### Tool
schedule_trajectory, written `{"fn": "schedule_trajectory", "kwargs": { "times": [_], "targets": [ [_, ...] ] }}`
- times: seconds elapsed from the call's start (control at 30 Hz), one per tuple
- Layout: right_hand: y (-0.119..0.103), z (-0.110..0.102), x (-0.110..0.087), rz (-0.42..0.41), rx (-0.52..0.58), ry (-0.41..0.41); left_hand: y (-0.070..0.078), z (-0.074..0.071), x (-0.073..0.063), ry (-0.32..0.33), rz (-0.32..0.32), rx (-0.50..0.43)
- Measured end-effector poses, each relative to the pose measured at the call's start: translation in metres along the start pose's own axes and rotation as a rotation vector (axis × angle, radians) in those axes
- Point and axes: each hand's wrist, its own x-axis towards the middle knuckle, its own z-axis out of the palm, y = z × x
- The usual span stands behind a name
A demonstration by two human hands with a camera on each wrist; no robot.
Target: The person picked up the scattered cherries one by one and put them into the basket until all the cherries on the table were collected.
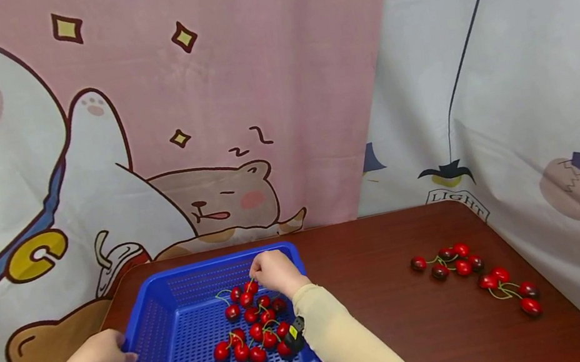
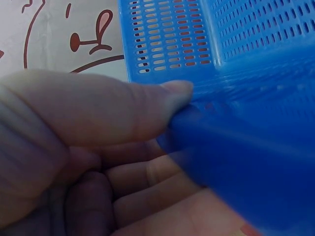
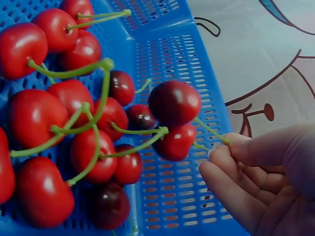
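A blue plastic basket (image 1: pixel 190 342) with perforated walls stands on the table, several red cherries (image 1: pixel 258 357) with green stems lying in its right half. My left hand (image 1: pixel 92 356) grips its left rim, thumb (image 2: pixel 147 105) on top and fingers underneath, as the left wrist view shows. Over the far right part of the basket, my right hand (image 1: pixel 277 271) pinches a green stem (image 3: pixel 221 137) between thumb and fingertips. At that stem's other end is a pair of cherries, one dark red (image 3: pixel 174 102) and one brighter (image 3: pixel 176 142), close by the basket's wall.
On the right side of the brown table (image 1: pixel 363 283) lie two loose groups of cherries, one farther back (image 1: pixel 463 267) and one nearer the right edge (image 1: pixel 531 307). A curtain (image 1: pixel 312 108) with cartoon animals hangs right behind the table.
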Motion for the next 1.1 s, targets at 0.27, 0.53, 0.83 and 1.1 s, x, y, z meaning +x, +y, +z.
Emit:
{"fn": "schedule_trajectory", "kwargs": {
  "times": [0.27, 0.53, 0.83, 1.1],
  "targets": [
    [-0.005, 0.007, 0.001, 0.063, 0.018, 0.03, -0.001, 0.0, 0.001, -0.01, -0.02, -0.005],
    [-0.007, 0.01, 0.0, 0.067, -0.026, 0.035, -0.003, 0.0, 0.002, -0.018, -0.029, -0.013],
    [-0.006, 0.014, 0.0, 0.071, -0.054, 0.018, -0.004, 0.0, 0.003, -0.01, -0.02, -0.004],
    [-0.001, 0.017, -0.002, 0.105, 0.006, -0.103, -0.001, 0.0, 0.001, -0.006, -0.016, 0.002]
  ]
}}
